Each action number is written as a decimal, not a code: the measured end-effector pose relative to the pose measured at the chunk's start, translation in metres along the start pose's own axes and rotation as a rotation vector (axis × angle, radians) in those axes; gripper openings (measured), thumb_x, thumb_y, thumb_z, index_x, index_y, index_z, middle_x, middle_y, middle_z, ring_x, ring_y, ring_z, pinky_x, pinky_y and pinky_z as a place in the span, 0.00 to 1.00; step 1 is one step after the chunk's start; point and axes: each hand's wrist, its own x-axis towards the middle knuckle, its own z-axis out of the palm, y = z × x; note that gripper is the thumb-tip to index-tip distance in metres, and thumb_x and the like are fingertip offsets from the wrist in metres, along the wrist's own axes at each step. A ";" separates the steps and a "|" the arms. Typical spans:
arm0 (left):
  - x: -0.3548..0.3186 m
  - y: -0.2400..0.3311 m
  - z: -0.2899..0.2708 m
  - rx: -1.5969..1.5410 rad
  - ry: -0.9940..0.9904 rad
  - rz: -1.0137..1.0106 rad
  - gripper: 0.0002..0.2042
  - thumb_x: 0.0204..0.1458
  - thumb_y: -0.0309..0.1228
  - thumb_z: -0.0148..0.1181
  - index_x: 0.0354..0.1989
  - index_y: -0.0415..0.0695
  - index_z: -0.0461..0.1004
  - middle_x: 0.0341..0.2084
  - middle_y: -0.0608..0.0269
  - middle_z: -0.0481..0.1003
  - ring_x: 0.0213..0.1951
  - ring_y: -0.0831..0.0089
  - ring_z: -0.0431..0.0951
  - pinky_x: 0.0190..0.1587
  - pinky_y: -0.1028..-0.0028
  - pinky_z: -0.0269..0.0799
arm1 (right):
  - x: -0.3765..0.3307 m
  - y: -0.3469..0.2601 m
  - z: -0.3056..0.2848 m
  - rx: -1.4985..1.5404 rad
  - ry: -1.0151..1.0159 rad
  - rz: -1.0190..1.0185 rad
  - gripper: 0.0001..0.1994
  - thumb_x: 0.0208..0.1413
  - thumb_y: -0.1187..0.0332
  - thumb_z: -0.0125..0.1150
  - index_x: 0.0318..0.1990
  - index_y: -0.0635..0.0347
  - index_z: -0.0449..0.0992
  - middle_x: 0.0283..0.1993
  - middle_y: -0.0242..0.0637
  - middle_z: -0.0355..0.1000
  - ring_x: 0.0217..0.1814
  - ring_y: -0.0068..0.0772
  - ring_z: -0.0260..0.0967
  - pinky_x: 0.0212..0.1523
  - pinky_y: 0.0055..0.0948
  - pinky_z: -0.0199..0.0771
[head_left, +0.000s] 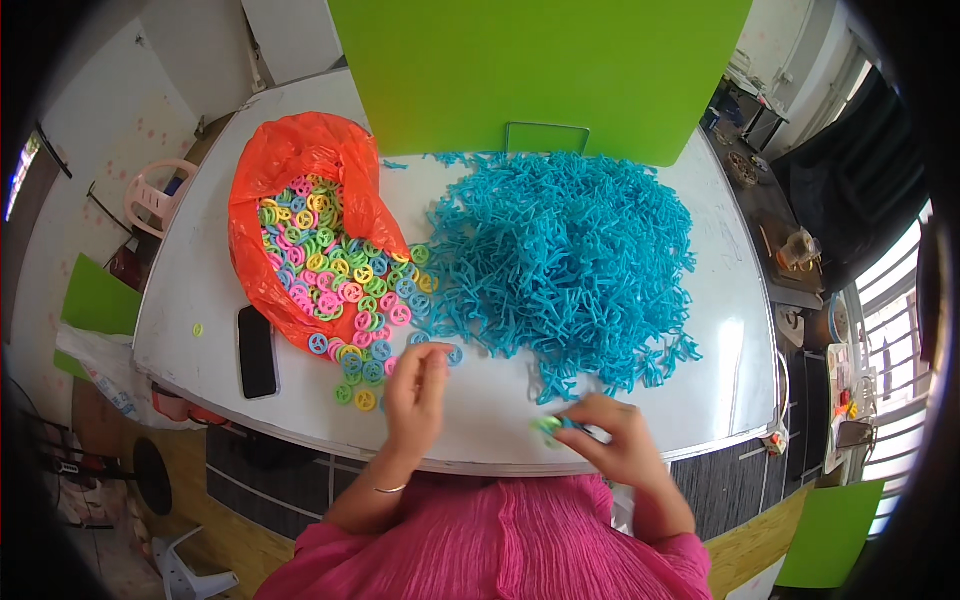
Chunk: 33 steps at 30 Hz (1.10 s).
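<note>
My right hand (615, 437) is closed round a small blue plastic piece with a light green wheel (547, 428) at its end, held over the table's front edge and slightly blurred. My left hand (416, 398) is raised with its fingers pressed together; whatever they pinch, if anything, is hidden. A blue wheel (455, 356) lies right by its fingertips. To its left, small spoked plastic wheels (325, 275) in pink, yellow, green and blue spill out of a red plastic bag (255, 215). A large heap of blue forked plastic pieces (570, 260) rises beyond my right hand.
A black phone (258, 352) rests on the white table (722, 330) left of the wheels. One green wheel (198, 329) lies alone near the left edge. A bright green panel (540, 75) stands upright behind the heap, with a metal wire frame (547, 126) at its base.
</note>
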 end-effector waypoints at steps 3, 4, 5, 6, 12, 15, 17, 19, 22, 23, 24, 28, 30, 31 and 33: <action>0.011 0.009 -0.034 0.361 -0.085 0.148 0.06 0.50 0.23 0.63 0.36 0.40 0.76 0.23 0.69 0.68 0.25 0.84 0.66 0.26 0.82 0.60 | -0.049 0.009 -0.052 -0.075 -0.272 0.213 0.09 0.47 0.72 0.68 0.38 0.62 0.80 0.32 0.39 0.76 0.31 0.35 0.73 0.33 0.29 0.72; 0.011 0.016 -0.044 0.360 -0.088 0.147 0.06 0.50 0.23 0.63 0.36 0.40 0.76 0.23 0.69 0.68 0.25 0.84 0.66 0.26 0.82 0.60 | -0.064 0.009 -0.065 -0.178 -0.358 0.276 0.10 0.48 0.68 0.68 0.39 0.60 0.80 0.32 0.40 0.76 0.31 0.37 0.74 0.33 0.31 0.73; 0.011 0.021 -0.055 0.492 -0.153 0.132 0.07 0.47 0.23 0.65 0.35 0.40 0.77 0.23 0.67 0.69 0.25 0.81 0.67 0.26 0.80 0.61 | -0.076 0.009 -0.074 -0.282 -0.446 0.339 0.12 0.50 0.64 0.67 0.41 0.57 0.81 0.32 0.42 0.76 0.30 0.39 0.75 0.32 0.32 0.73; 0.012 0.022 -0.064 0.623 -0.217 0.116 0.08 0.45 0.24 0.66 0.34 0.41 0.77 0.23 0.64 0.70 0.25 0.78 0.68 0.27 0.78 0.62 | -0.086 0.010 -0.078 -0.281 -0.446 0.343 0.12 0.50 0.64 0.67 0.41 0.57 0.81 0.32 0.42 0.76 0.30 0.39 0.75 0.32 0.32 0.73; -0.011 0.024 -0.078 0.787 -0.353 0.164 0.12 0.38 0.28 0.71 0.33 0.43 0.79 0.30 0.59 0.71 0.35 0.63 0.73 0.38 0.68 0.69 | -0.107 0.017 -0.078 -0.500 -0.736 0.621 0.19 0.53 0.49 0.59 0.44 0.52 0.79 0.33 0.41 0.77 0.35 0.49 0.74 0.37 0.41 0.74; -0.015 0.013 -0.073 0.843 -0.358 0.198 0.13 0.38 0.30 0.71 0.33 0.43 0.79 0.30 0.59 0.71 0.36 0.61 0.73 0.41 0.66 0.69 | -0.085 0.004 -0.076 -0.433 -0.682 0.416 0.16 0.54 0.54 0.61 0.44 0.53 0.79 0.29 0.41 0.76 0.32 0.47 0.74 0.35 0.38 0.75; -0.016 0.001 -0.069 0.855 -0.357 0.216 0.13 0.38 0.30 0.71 0.34 0.43 0.79 0.30 0.60 0.72 0.35 0.60 0.73 0.41 0.65 0.69 | -0.060 -0.001 -0.060 -0.326 -0.547 0.321 0.14 0.54 0.57 0.61 0.44 0.54 0.78 0.29 0.41 0.76 0.31 0.45 0.75 0.34 0.36 0.75; -0.013 -0.009 -0.065 0.788 -0.266 0.271 0.11 0.40 0.30 0.70 0.33 0.41 0.78 0.27 0.61 0.73 0.33 0.62 0.73 0.37 0.67 0.70 | -0.032 -0.001 -0.028 -0.304 -0.249 0.112 0.11 0.53 0.65 0.61 0.44 0.54 0.78 0.30 0.39 0.75 0.31 0.40 0.74 0.31 0.34 0.74; -0.005 0.004 -0.048 0.661 -0.213 0.206 0.07 0.45 0.27 0.67 0.31 0.39 0.77 0.23 0.60 0.73 0.27 0.65 0.73 0.32 0.72 0.69 | 0.002 0.019 0.015 -0.638 0.002 -0.080 0.10 0.50 0.70 0.62 0.41 0.53 0.79 0.31 0.34 0.72 0.32 0.36 0.72 0.29 0.32 0.73; -0.003 0.006 -0.042 0.659 -0.214 0.209 0.07 0.45 0.27 0.67 0.31 0.39 0.77 0.23 0.60 0.73 0.27 0.65 0.73 0.32 0.72 0.69 | 0.009 0.027 0.020 -0.890 0.088 -0.159 0.09 0.48 0.71 0.63 0.39 0.51 0.79 0.31 0.30 0.70 0.32 0.33 0.70 0.28 0.32 0.72; -0.001 0.008 -0.037 0.586 -0.226 0.163 0.07 0.48 0.28 0.65 0.32 0.39 0.76 0.22 0.61 0.73 0.25 0.67 0.73 0.29 0.73 0.68 | 0.013 0.032 0.021 -0.893 0.091 -0.158 0.09 0.48 0.71 0.63 0.39 0.51 0.79 0.31 0.30 0.70 0.32 0.33 0.70 0.28 0.32 0.72; -0.007 0.005 -0.012 0.170 -0.234 -0.062 0.07 0.56 0.30 0.59 0.33 0.37 0.74 0.22 0.62 0.74 0.25 0.77 0.73 0.25 0.77 0.64 | 0.017 0.044 0.022 -0.921 0.069 -0.173 0.11 0.46 0.72 0.64 0.39 0.52 0.79 0.33 0.30 0.69 0.34 0.33 0.69 0.31 0.33 0.72; -0.008 0.001 -0.002 0.195 -0.310 -0.052 0.10 0.60 0.32 0.54 0.34 0.37 0.72 0.23 0.64 0.74 0.27 0.82 0.72 0.27 0.79 0.65 | 0.017 0.048 0.021 -0.867 0.051 -0.185 0.11 0.45 0.72 0.65 0.39 0.52 0.79 0.33 0.30 0.69 0.33 0.34 0.69 0.31 0.33 0.71; -0.009 0.007 0.007 0.122 -0.335 -0.103 0.10 0.61 0.32 0.52 0.34 0.37 0.71 0.23 0.64 0.74 0.27 0.83 0.72 0.28 0.80 0.65 | 0.019 0.050 0.020 -0.752 0.095 -0.174 0.11 0.45 0.73 0.66 0.38 0.54 0.79 0.34 0.31 0.70 0.33 0.34 0.68 0.31 0.31 0.70; -0.011 0.001 0.017 0.022 -0.392 -0.160 0.11 0.64 0.34 0.47 0.36 0.38 0.71 0.24 0.67 0.74 0.26 0.85 0.69 0.29 0.82 0.64 | 0.021 0.048 0.016 -0.637 0.137 -0.163 0.11 0.44 0.74 0.67 0.38 0.56 0.79 0.35 0.31 0.70 0.32 0.33 0.68 0.30 0.29 0.69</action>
